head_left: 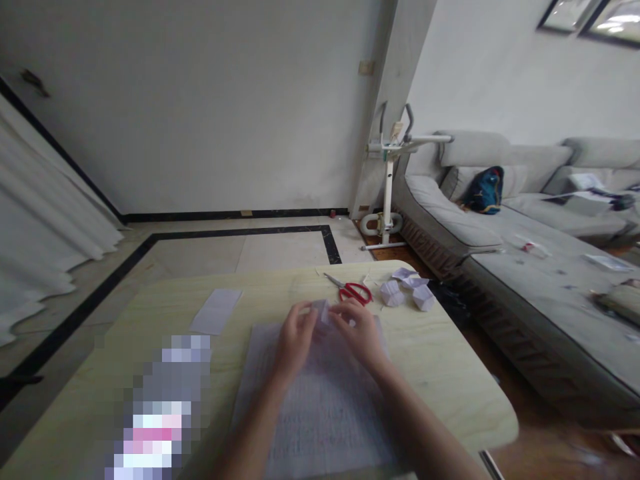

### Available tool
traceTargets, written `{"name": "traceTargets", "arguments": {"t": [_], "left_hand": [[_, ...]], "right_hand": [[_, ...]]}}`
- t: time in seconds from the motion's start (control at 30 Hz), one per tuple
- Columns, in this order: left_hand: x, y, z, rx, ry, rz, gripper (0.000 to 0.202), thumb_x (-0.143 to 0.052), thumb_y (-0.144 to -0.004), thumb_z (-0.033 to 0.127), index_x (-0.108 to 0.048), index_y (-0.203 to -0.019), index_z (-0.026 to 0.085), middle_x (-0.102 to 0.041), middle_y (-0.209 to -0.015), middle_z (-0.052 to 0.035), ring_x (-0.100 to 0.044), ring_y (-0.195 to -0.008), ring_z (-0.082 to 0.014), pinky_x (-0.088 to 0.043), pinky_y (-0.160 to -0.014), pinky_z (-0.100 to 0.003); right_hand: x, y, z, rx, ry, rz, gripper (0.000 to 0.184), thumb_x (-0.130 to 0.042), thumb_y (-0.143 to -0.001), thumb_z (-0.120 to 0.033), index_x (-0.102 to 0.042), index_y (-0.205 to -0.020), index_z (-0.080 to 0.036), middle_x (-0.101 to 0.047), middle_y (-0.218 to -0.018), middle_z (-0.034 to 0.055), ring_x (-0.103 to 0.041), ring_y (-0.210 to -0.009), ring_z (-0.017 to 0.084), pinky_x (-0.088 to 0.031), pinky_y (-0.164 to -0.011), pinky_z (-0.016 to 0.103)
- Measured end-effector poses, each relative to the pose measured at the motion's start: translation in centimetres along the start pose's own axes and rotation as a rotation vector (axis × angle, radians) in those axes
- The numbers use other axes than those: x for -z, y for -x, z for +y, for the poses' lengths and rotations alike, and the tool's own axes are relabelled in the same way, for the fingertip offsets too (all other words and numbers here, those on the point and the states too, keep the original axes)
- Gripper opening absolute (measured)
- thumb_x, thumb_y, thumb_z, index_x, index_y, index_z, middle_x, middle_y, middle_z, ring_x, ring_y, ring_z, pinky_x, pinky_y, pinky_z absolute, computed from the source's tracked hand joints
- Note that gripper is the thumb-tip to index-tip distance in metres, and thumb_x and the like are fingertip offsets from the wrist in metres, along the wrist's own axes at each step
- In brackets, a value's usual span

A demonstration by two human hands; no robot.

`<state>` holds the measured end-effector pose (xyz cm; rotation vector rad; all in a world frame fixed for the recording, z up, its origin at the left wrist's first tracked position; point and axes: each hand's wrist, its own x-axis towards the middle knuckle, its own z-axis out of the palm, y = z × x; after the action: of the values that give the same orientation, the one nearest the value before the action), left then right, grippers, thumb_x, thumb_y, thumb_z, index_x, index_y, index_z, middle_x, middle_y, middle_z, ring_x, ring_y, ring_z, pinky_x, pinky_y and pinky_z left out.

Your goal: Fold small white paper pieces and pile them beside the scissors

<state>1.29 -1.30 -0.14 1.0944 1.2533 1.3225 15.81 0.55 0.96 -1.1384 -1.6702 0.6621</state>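
Both my hands meet over a large printed paper sheet (325,407) on the pale wooden table (450,360). My left hand (295,337) and my right hand (360,333) pinch a small folded piece of white paper (323,311) between their fingertips, just above the sheet's far edge. Red-handled scissors (353,289) lie just beyond my right hand. Several folded paper shapes (407,290) sit at the table's far right corner.
A loose paper slip (216,311) lies to the left on the table. A blurred-out object (160,407) stands at the near left. A grey sofa (525,253) with a blue bag (484,190) is on the right, and a white exercise machine (387,193) stands by the wall.
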Motion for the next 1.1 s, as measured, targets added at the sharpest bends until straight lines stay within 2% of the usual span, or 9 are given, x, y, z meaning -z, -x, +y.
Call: {"name": "traceTargets", "arguments": {"t": [0.13, 0.33, 0.43, 0.6, 0.87, 1.0, 1.1], "left_hand": [[0.0, 0.0, 0.1, 0.029, 0.010, -0.013, 0.042, -0.056, -0.079, 0.048, -0.054, -0.106, 0.016, -0.066, -0.072, -0.0039, -0.064, -0.056, -0.0165, -0.051, -0.049, -0.024], [0.2, -0.1, 0.8, 0.087, 0.040, -0.004, 0.041, -0.059, -0.077, 0.047, -0.056, -0.104, 0.017, -0.067, -0.075, -0.0032, -0.063, -0.057, -0.0152, -0.049, -0.049, -0.023], [0.2, -0.1, 1.1, 0.117, 0.076, -0.015, 0.043, -0.062, -0.074, 0.048, -0.058, -0.103, 0.016, -0.068, -0.077, -0.0043, -0.063, -0.058, -0.0154, -0.048, -0.048, -0.023], [0.4, -0.2, 1.1, 0.167, 0.170, -0.048, 0.049, -0.067, -0.068, 0.048, -0.059, -0.104, 0.015, -0.068, -0.077, -0.0048, -0.063, -0.059, -0.0157, -0.049, -0.049, -0.023], [0.8, -0.4, 0.8, 0.190, 0.315, -0.216, 0.053, -0.073, -0.067, 0.036, -0.055, -0.112, 0.016, -0.068, -0.100, -0.0116, -0.066, -0.080, -0.0198, -0.052, -0.065, -0.028], [0.7, -0.3, 0.7, 0.192, 0.287, -0.220, 0.048, -0.071, -0.071, 0.033, -0.054, -0.112, 0.015, -0.067, -0.100, -0.0116, -0.066, -0.080, -0.0188, -0.051, -0.066, -0.027], [0.8, -0.2, 1.0, 0.193, 0.286, -0.203, 0.046, -0.069, -0.073, 0.033, -0.053, -0.112, 0.016, -0.066, -0.099, -0.0101, -0.065, -0.079, -0.0177, -0.051, -0.063, -0.025]], "right_hand": [[-0.1, 0.1, 0.2, 0.002, -0.033, -0.014, 0.011, -0.062, -0.079, -0.026, -0.070, -0.082, -0.020, -0.060, -0.076, 0.0036, -0.053, -0.064, 0.014, -0.044, -0.061, 0.027], [0.0, 0.2, 0.4, 0.016, -0.065, -0.122, 0.019, -0.064, -0.079, -0.030, -0.070, -0.095, -0.021, -0.059, -0.081, 0.0040, -0.054, -0.067, 0.013, -0.045, -0.063, 0.027], [0.0, 0.2, 0.4, 0.013, -0.063, -0.132, 0.021, -0.062, -0.080, -0.029, -0.069, -0.097, -0.021, -0.059, -0.082, 0.0042, -0.054, -0.068, 0.013, -0.045, -0.063, 0.027], [-0.1, 0.2, 0.4, 0.012, -0.068, -0.117, 0.020, -0.064, -0.078, -0.028, -0.070, -0.096, -0.021, -0.059, -0.080, 0.0035, -0.053, -0.067, 0.013, -0.045, -0.061, 0.026], [-0.4, 0.4, 0.8, 0.022, -0.035, -0.078, 0.016, -0.066, -0.077, -0.026, -0.071, -0.092, -0.022, -0.060, -0.081, 0.0035, -0.053, -0.069, 0.014, -0.044, -0.061, 0.026], [-0.6, 0.3, 0.8, 0.024, -0.012, -0.102, 0.016, -0.064, -0.078, -0.022, -0.070, -0.093, -0.022, -0.060, -0.083, 0.0041, -0.055, -0.072, 0.015, -0.045, -0.064, 0.027], [0.2, -0.3, -0.1, 0.016, -0.013, -0.119, 0.018, -0.062, -0.079, -0.023, -0.069, -0.095, -0.023, -0.061, -0.091, 0.0055, -0.057, -0.078, 0.016, -0.046, -0.066, 0.027]]}}
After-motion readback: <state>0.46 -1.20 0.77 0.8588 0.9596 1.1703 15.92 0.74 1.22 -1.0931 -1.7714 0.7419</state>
